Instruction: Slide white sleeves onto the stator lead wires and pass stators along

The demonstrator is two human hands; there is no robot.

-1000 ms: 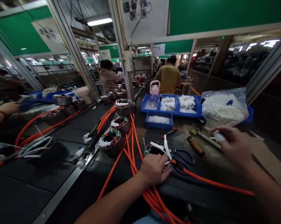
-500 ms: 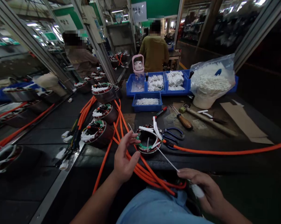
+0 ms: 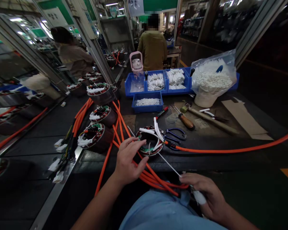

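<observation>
A ring-shaped wound core [image 3: 150,150] with green and white wires lies in front of me, white sleeves standing on its rim and an orange cable [image 3: 206,151] running from it to the right. My left hand [image 3: 130,158] is open at the core's left side, fingers spread, fingertips over its edge. A thin white cord [image 3: 169,164] stretches from the core's lower right to my right hand [image 3: 203,190], which is closed on it. A white wrapped piece [image 3: 199,197] also shows under the right fingers.
Blue bins [image 3: 155,83] of white sleeves, a bagged tub [image 3: 206,92], pliers [image 3: 176,135], a screwdriver [image 3: 187,122] and a mallet [image 3: 210,118] lie beyond the core. Other cores [image 3: 96,137] and orange cables [image 3: 107,166] are at left. Two people [image 3: 152,48] are farther back.
The view has shifted slightly, moving the bench items left and up. My left fingers have come further over the core's opening. The right hand still holds the cord.
</observation>
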